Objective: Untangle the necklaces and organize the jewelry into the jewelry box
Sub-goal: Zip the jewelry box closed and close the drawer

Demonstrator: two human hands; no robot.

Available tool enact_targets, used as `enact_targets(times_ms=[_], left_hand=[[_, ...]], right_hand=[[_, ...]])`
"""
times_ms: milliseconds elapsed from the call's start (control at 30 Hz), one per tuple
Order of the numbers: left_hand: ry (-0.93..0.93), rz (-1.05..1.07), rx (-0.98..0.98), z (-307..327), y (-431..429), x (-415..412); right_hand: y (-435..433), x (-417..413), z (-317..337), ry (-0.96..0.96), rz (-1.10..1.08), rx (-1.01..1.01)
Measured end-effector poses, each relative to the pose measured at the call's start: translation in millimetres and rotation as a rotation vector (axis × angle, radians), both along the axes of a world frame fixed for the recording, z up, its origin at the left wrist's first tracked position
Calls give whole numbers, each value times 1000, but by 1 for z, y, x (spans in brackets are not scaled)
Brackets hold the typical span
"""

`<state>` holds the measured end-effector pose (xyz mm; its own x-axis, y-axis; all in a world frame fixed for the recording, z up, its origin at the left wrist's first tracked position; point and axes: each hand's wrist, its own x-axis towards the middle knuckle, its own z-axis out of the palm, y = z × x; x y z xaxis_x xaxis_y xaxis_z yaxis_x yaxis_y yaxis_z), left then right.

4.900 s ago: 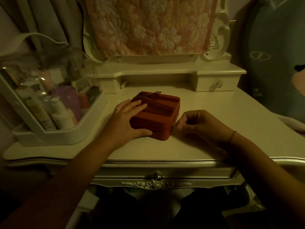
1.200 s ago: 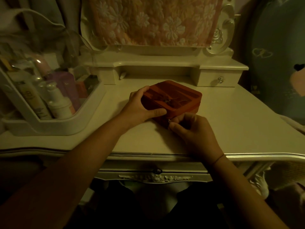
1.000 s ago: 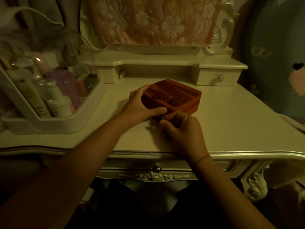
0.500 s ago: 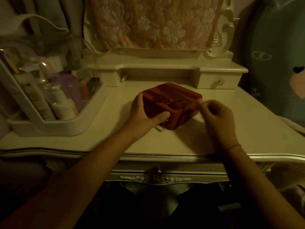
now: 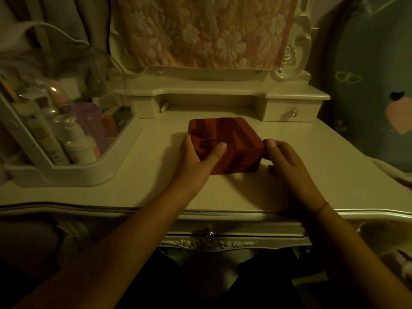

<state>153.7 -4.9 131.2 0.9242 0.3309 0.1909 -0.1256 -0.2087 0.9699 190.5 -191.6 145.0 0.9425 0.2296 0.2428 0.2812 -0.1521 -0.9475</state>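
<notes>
The red jewelry box (image 5: 231,134) stands closed on the middle of the bench (image 5: 156,186), a little toward the back edge. The left hand (image 5: 196,161) grips its front left corner, with the thumb lying on the lid and the fingers along the left side. The right hand (image 5: 287,168) pinches the front right corner between thumb and curled fingers. At the left edge a white organizer (image 5: 73,172) holds cosmetic bottles (image 5: 80,143). At the back right corner there is a small drawer (image 5: 289,111).
</notes>
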Motion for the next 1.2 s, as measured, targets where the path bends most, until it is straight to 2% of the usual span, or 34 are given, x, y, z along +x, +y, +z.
enact_targets(times_ms=[200,267,400,533,633,800,1033,1133,1200], left_hand=[[85,33,-33,18,34,12],[121,74,-26,22,37,14],[101,296,-78,22,5,-5],[14,223,-142,14,-44,-33],[32,182,-111,9,-55,-37],[-6,160,-184,6,-30,-23],[60,133,-258,10,10,-12],[40,114,-153,9,12,-25],[-80,136,-4,6,-1,-52]], right_hand=[[6,-45,-3,2,69,123],[7,-32,3,5,18,130],[14,22,7,-20,-52,0],[30,46,8,160,65,69],[32,46,6,184,67,103],[17,14,4,44,18,-3],[14,-57,-4,23,59,115],[11,-74,-11,-54,-12,45],[7,-90,-21,-181,-97,57]])
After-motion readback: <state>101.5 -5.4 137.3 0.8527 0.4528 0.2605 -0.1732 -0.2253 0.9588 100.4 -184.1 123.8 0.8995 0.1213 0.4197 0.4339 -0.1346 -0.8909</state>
